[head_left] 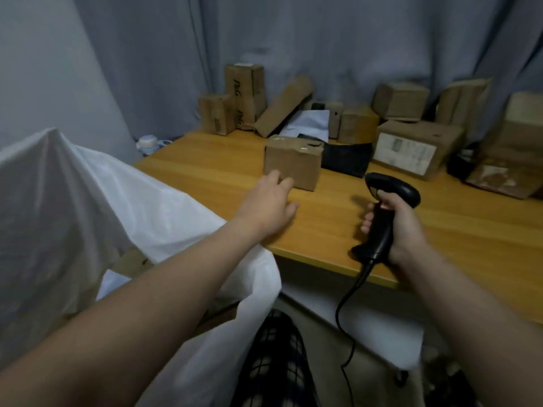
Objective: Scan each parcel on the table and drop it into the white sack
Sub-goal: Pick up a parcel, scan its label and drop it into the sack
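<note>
A small box [296, 164] stands upright on the table [223, 171], in front of the other parcels and nearest the person. The left hand [269, 205] is stretched out low over the wood towards it, palm down. Its fingers [276, 177] are loosely extended and a little spread, with the thumb out to the side. The tips lie at the box's lower front corner, but whether they touch it cannot be told. They grip nothing. To the right, well apart from the box, the right hand [402, 230] holds a black scanner [395, 190] by its handle, fingers wrapped round the grip and the head pointing up and away. Its cable [342, 306] hangs down past the table edge. The white sack [88, 207] stands just left of the table, its rim draped against the table's corner under the left forearm. Behind the box lie a black pouch [343, 161] and a white mailer [305, 121]. More parcels [417, 142] are heaped along the back against a grey curtain [323, 39].
</note>
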Action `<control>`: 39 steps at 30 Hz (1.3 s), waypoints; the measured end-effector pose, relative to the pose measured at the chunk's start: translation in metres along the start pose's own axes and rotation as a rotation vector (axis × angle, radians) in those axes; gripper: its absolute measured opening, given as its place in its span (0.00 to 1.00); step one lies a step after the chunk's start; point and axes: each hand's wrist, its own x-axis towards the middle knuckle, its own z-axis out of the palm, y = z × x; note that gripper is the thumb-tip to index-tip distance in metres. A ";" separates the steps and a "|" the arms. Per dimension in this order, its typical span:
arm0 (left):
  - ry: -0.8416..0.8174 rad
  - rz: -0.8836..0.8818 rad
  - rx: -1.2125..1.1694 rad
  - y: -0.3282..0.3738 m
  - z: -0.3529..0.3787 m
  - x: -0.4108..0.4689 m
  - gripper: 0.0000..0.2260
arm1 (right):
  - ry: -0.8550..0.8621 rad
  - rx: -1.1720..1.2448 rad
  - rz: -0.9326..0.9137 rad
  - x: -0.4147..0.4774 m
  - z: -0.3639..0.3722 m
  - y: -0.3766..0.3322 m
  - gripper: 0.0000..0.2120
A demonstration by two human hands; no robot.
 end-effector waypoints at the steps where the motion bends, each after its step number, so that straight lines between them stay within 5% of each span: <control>1: 0.019 0.013 0.027 0.002 0.003 0.015 0.23 | 0.020 0.013 -0.022 0.006 -0.003 0.000 0.12; 7: 0.019 -0.063 0.154 0.011 0.002 0.102 0.36 | 0.080 -0.006 -0.085 0.028 -0.003 -0.001 0.11; 15: -0.413 -0.286 0.024 0.002 -0.013 0.156 0.44 | 0.104 -0.037 -0.050 0.038 -0.001 -0.001 0.12; 18: -0.390 -0.225 -0.097 0.006 -0.006 0.146 0.35 | 0.100 -0.026 -0.042 0.038 -0.001 -0.001 0.12; 25: -0.521 0.216 -0.327 0.017 -0.021 0.094 0.25 | 0.098 0.006 -0.057 0.032 -0.003 0.000 0.12; 31: -0.446 0.004 -0.390 0.026 -0.033 0.061 0.12 | 0.097 -0.006 -0.084 0.015 -0.005 0.003 0.13; 33: -0.432 -0.029 -0.299 0.037 -0.023 0.056 0.19 | 0.086 -0.008 -0.094 0.009 -0.009 0.004 0.15; 36: -0.196 -0.115 -0.222 0.051 -0.002 0.044 0.20 | 0.079 0.006 -0.110 -0.001 -0.016 0.006 0.16; 39: 0.013 -0.179 -0.433 0.049 0.012 0.031 0.18 | 0.069 0.012 -0.107 -0.009 -0.023 0.006 0.16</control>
